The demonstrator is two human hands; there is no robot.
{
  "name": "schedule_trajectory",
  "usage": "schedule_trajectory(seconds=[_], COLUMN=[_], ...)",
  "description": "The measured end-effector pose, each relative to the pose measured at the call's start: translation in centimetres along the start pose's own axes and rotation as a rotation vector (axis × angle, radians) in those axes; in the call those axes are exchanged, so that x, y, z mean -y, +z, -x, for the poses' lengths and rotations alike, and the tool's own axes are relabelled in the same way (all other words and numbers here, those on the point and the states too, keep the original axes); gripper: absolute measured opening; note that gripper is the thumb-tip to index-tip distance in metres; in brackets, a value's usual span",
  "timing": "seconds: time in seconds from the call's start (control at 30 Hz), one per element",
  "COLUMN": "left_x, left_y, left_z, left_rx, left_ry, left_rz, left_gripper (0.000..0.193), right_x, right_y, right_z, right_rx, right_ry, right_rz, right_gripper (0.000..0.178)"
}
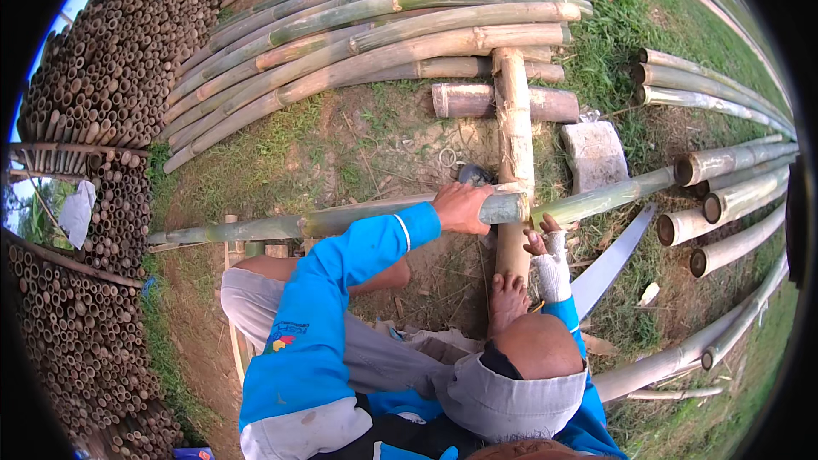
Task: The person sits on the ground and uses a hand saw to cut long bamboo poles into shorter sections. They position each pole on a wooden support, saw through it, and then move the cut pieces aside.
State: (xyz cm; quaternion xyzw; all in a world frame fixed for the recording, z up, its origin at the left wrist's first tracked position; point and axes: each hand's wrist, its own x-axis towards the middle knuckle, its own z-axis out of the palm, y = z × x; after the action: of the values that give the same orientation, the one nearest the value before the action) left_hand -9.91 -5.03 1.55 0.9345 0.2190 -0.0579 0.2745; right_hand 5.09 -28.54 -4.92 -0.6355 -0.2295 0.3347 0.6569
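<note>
My left hand (463, 207) is wrapped over a green bamboo pole (341, 220) near its cut end, which rests across a peeled upright-lying log (513, 140). Just right of that end, a second green bamboo length (605, 194) runs off to the right, with a narrow gap between the two. My right hand (550, 260), in a white fingerless glove, has its fingers apart close to the near end of this second length; contact is unclear. A saw (613, 260) with a broad pale blade slants beside my right forearm, its handle hidden. My bare foot (509, 298) stands on the log.
Long bamboo poles (366, 43) lie across the far side. A short thick bamboo piece (464, 100) sits beneath the log's far end, near a concrete block (595, 153). More poles (720, 204) point in from the right. Stacked bamboo ends (111, 77) form a wall at left.
</note>
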Motion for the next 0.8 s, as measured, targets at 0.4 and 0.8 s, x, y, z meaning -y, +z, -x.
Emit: schedule_trajectory(seconds=[0.4,0.8], left_x=[13.6,31.3], left_y=[-11.6,-2.5], left_z=[12.6,37.1], left_rx=[0.024,-2.075], left_ry=[-0.099,-1.193], left_rz=[0.082,0.751], left_gripper=[0.058,0.081], right_x=[5.6,12.6], right_y=[5.1,-1.8], right_z=[-8.0,-11.0], right_rx=[0.378,0.401], right_ry=[0.264,0.029], right_rz=[0.107,0.153], right_gripper=[0.055,0.094])
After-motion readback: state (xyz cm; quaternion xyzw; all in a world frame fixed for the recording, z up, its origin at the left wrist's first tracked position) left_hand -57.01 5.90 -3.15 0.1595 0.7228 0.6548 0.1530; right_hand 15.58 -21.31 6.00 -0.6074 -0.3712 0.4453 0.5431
